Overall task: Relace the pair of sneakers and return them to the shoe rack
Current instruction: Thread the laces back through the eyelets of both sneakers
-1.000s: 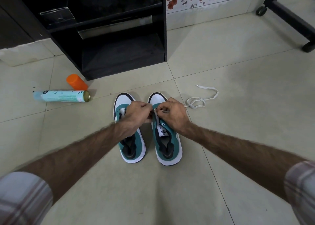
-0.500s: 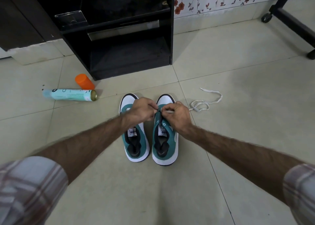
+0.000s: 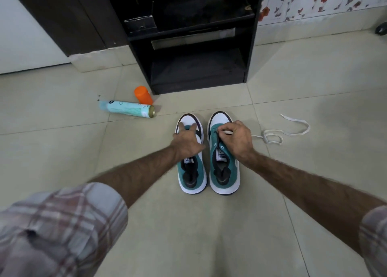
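Two teal and white sneakers stand side by side on the tiled floor, toes pointing away from me. My left hand (image 3: 187, 142) rests on the front of the left sneaker (image 3: 191, 178) with its fingers spread over the toe. My right hand (image 3: 236, 139) sits over the eyelets of the right sneaker (image 3: 225, 179) and pinches a white shoelace (image 3: 280, 133), whose loose length trails off to the right across the floor. The black shoe rack (image 3: 194, 44) stands just beyond the shoes, its lower shelf dark.
A pale blue spray can (image 3: 126, 108) lies on its side left of the shoes, with an orange cap (image 3: 142, 95) beside it. A dark door frame (image 3: 60, 19) stands at the left. A black caster wheel (image 3: 380, 28) shows at the far right.
My left hand has left the right sneaker's lace area and moved onto the left sneaker's toe. My right hand stays on the lace. The camera has shifted, showing more of the rack.
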